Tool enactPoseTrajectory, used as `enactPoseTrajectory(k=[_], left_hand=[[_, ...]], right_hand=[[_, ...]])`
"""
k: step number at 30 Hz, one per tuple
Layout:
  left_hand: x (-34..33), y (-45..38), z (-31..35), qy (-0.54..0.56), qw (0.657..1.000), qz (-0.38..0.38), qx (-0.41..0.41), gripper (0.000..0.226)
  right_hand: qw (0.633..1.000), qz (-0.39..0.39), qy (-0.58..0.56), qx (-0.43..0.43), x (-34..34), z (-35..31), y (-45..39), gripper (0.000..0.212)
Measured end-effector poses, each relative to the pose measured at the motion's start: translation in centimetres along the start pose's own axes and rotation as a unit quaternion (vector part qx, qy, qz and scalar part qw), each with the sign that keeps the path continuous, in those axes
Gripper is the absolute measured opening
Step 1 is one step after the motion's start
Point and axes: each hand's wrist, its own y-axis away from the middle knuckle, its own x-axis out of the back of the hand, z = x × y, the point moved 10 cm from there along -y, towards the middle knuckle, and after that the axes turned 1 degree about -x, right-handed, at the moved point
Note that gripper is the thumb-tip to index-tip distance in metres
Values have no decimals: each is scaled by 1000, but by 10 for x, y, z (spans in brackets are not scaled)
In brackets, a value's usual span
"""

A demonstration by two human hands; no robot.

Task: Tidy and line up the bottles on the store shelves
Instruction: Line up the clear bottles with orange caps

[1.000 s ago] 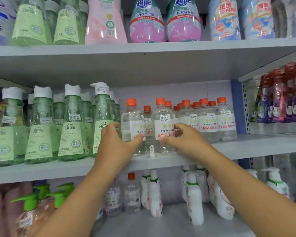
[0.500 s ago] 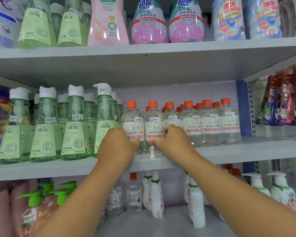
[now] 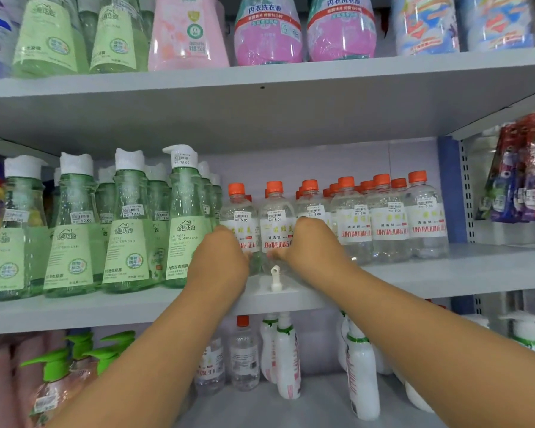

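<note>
Middle shelf (image 3: 445, 273), front edge. Both hands are up at the row of clear orange-capped bottles.

Left hand (image 3: 218, 261) wraps the lower body of the leftmost clear bottle (image 3: 240, 211), fingers curled round its left side, thumb toward its front. This bottle stands upright, just right of the tall green pump bottle (image 3: 183, 220) with the 12.00 price tag on its cap.

Right hand (image 3: 314, 245) grips the second clear bottle (image 3: 275, 217) low down, thumb at the front near the base, fingers curled behind its right side and hiding the lower part of the third clear bottle (image 3: 311, 202). Both held bottles sit on the shelf, labels facing out, close beside each other.

A small white peg (image 3: 275, 278) stands up from the shelf lip between the two wrists.

Further right, more orange-capped bottles (image 3: 389, 217) stand in ranks, front row label-out, reaching nearly to the blue upright (image 3: 451, 186).

Left part of the shelf: green pump bottles (image 3: 74, 230) several deep, white caps.

Top shelf: green, pink and patterned detergent bottles (image 3: 267, 29). Bottom shelf: white bottles (image 3: 362, 375), small clear ones, green-pump bottles at far left, blurred.
</note>
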Motion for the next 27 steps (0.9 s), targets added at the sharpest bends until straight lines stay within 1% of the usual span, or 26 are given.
enactPoseTrajectory(k=[4,7,9,11,14,16,19,21,22,24,26,27], left_hand=[[-6,-3,4,-86,996,-8,-8,23],[-9,-7,6,-170,985,-33,-3,25],[-10,-8,7,-208,978,-37,-2,25],[-13,-7,8,-234,972,-34,-5,24],[-13,-6,10,-238,971,-36,-6,22],[-10,-7,12,-210,977,-36,-3,22],[4,1,14,-115,993,-19,0,17],[18,18,13,-56,998,3,-24,26],[27,30,10,-25,999,24,-42,32],[46,66,1,78,991,75,-77,39],[55,114,-14,194,966,135,-101,36],[56,139,-26,222,955,171,-99,32]], right_hand=[[999,-4,31,-15,-5,4,-5,46],[999,-1,47,-15,-4,2,-7,49],[998,1,64,-14,-5,2,-8,51],[997,6,81,-10,-6,2,-9,52],[995,14,95,-2,-7,-1,-11,50],[996,14,88,-1,-5,-4,-12,49],[998,22,60,-11,10,-1,-7,53],[999,48,22,7,27,1,8,51],[997,67,-15,26,36,2,20,44],[984,101,-127,76,48,2,62,25],[957,141,-214,134,50,6,119,12],[945,161,-238,155,45,10,146,9]])
